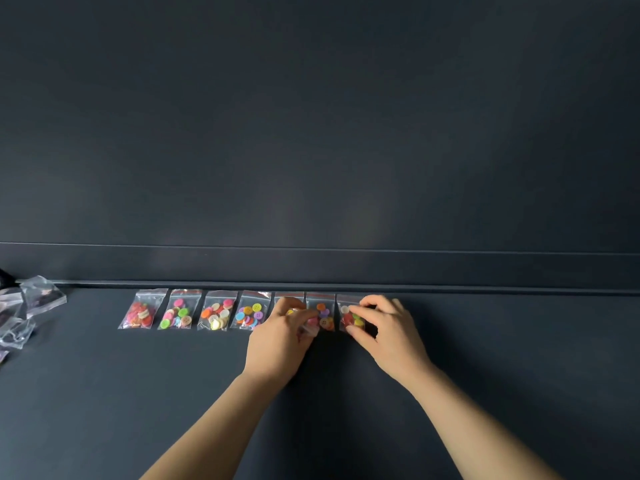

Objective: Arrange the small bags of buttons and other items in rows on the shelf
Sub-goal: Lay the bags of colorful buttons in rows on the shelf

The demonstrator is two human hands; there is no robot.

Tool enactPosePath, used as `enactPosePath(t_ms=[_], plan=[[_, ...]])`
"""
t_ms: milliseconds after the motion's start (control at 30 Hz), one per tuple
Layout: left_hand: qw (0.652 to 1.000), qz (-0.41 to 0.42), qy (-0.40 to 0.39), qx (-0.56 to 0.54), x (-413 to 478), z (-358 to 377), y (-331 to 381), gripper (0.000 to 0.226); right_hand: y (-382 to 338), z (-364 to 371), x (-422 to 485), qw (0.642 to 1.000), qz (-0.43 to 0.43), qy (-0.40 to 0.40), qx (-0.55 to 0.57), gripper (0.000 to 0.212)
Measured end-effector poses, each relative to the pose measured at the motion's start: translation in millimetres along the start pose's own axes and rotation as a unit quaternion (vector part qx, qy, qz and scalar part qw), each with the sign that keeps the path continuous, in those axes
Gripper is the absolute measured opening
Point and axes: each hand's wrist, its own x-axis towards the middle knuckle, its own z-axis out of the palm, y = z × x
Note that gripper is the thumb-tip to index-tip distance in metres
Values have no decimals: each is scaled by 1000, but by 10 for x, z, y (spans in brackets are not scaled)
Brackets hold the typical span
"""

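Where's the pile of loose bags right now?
Head view: the loose bags lie at the far left edge of the shelf, apart from the row, left of the red-button bag.

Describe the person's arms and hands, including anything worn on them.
Two bare hands and forearms reach in from the bottom edge of the head view. The left hand and right hand wear no gloves, and no ring shows on the visible fingers. The left forearm and right forearm are uncovered as far as the frame reaches: no sleeve, watch or bracelet in view.
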Motion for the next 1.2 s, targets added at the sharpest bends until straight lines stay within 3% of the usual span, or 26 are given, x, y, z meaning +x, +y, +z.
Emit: enactPosePath(t_ms=[633,800,867,967,1033,1133,1200], plan=[[1000,5,-10,17,6,4,3,28,10,94,41,999,-23,25,7,25],[995,-22,15,-98,-67,-100,52,31,-41,33,15,999,-12,47,24,29],[961,-93,11,-259,-153,-219,91,29,-157,-58,10,997,-5,58,59,27],[813,-188,-7,-551,-277,-453,82,20,-514,-193,-22,974,61,14,217,14],[749,-229,20,-621,-341,-588,-22,14,-823,-231,-57,932,112,-47,341,8],[731,-215,4,-648,-456,-764,-176,24,-1255,-180,-122,894,128,-111,414,4],[753,-195,-5,-628,-557,-892,-301,27,-1544,-73,-141,881,126,-134,437,9]])
